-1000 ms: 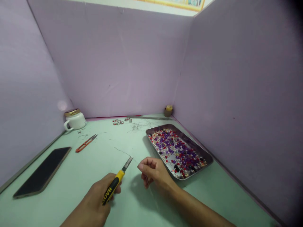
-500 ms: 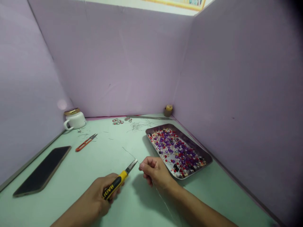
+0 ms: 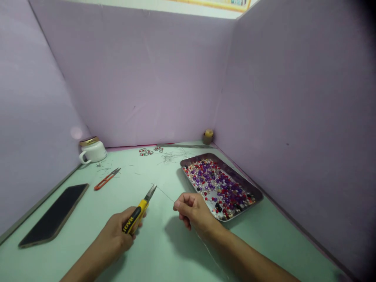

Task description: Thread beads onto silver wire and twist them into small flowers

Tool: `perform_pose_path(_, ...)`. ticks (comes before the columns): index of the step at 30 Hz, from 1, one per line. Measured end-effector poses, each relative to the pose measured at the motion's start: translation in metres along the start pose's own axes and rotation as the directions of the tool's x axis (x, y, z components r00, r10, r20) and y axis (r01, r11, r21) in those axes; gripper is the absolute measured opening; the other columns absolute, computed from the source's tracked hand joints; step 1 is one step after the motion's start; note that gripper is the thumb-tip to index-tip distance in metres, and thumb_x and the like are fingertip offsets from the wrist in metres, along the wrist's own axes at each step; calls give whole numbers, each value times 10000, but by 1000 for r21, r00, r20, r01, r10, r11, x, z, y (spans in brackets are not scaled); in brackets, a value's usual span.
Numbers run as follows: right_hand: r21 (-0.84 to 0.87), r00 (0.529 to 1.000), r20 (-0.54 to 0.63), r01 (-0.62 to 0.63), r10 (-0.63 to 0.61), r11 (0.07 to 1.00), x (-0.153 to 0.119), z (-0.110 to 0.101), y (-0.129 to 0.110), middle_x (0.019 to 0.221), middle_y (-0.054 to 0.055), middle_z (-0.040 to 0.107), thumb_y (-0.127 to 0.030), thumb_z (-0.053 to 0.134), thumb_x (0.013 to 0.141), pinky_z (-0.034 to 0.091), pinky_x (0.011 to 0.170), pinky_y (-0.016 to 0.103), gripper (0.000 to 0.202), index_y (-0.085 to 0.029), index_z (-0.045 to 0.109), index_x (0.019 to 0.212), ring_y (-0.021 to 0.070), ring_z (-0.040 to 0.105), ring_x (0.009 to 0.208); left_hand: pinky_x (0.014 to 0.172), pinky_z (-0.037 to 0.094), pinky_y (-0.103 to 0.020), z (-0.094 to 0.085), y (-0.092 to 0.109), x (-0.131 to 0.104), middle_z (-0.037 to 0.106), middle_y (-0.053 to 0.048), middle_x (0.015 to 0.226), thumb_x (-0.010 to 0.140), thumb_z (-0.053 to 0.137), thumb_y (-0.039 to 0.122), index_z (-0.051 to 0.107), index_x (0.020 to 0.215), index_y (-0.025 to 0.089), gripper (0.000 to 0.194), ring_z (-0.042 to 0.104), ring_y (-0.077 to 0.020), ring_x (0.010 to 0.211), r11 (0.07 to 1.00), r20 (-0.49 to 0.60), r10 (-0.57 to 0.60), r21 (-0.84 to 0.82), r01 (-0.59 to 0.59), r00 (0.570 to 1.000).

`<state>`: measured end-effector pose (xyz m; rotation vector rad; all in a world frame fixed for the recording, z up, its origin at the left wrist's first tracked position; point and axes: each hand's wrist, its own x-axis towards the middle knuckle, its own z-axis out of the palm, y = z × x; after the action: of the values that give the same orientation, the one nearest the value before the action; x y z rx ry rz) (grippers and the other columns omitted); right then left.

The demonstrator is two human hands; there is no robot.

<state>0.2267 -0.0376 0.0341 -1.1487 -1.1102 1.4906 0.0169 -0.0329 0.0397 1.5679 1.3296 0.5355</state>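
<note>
My left hand (image 3: 122, 231) is wrapped round the yellow and black handles of a pair of pliers (image 3: 140, 211). The jaws of the pliers point up and away, at the far end of a thin wire (image 3: 165, 194). Thumb and forefinger of my right hand (image 3: 192, 213) pinch this wire, which runs between the pliers and my fingertips. Below my right wrist the wire trails on toward the front edge of the view. A metal tray (image 3: 188, 178) of mixed purple, red, pearl and black beads (image 3: 217, 184) lies just beyond my right hand.
Orange thread snips (image 3: 106, 180) and a dark phone (image 3: 55, 213) lie on the left. Behind them stands a white mug (image 3: 94, 152) with a gold lid. Small beaded rings (image 3: 146, 152) and loose wire pieces (image 3: 170, 157) are at the back. Purple panels (image 3: 141, 78) enclose the table.
The pliers in my left hand have slid left and away along the wire, toward its far end. My right hand keeps its pinch, almost in place. The view has shifted slightly.
</note>
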Motion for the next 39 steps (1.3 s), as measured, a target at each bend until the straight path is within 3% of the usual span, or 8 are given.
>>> perform_pose_path(8, 26, 995, 81, -64, 62, 998, 2, -1, -1, 407, -58, 473, -409, 613, 582, 306, 275, 159, 289, -140, 510, 606, 45, 403, 281, 554, 342, -238, -3, 21, -15, 425, 23, 660, 424, 341, 109, 433, 731, 200, 334, 416, -136, 622, 991, 34, 76, 107, -79, 997)
perform_pose_path(13, 49, 991, 126, -54, 47, 997, 2, -1, 0, 452, -35, 518, -438, 643, 568, 347, 297, 177, 337, -142, 507, 652, 68, 452, 319, 552, 310, -230, 9, 31, -24, 384, 35, 634, 444, 339, 81, 374, 658, 201, 248, 379, -130, 616, 962, 95, 113, 237, -133, 989)
perform_pose_path(20, 226, 987, 22, -163, 162, 960, 4, -3, 0, 382, -62, 474, -281, 628, 553, 243, 262, 148, 198, -135, 499, 589, 27, 343, 269, 540, 301, -235, 13, 28, -23, 376, 37, 652, 409, 337, 80, 336, 647, 204, 268, 354, -121, 603, 991, 209, 95, 71, -112, 973)
perform_pose_path(31, 264, 974, 72, -227, 216, 938, 1, -3, -1, 373, -64, 454, -225, 603, 569, 216, 263, 145, 128, -130, 518, 582, 25, 328, 273, 625, 335, -246, 14, 27, -25, 436, 24, 703, 444, 334, 68, 385, 736, 205, 326, 432, -163, 715, 963, 86, 81, 252, -100, 993)
perform_pose_path(39, 69, 997, 28, -75, 73, 995, 2, 0, 2, 381, -68, 468, -280, 589, 592, 268, 257, 154, 181, -162, 454, 565, 42, 360, 255, 569, 336, -236, 20, 26, -24, 436, 32, 655, 463, 325, 49, 451, 733, 191, 330, 419, -134, 622, 982, 77, 56, 177, -69, 995)
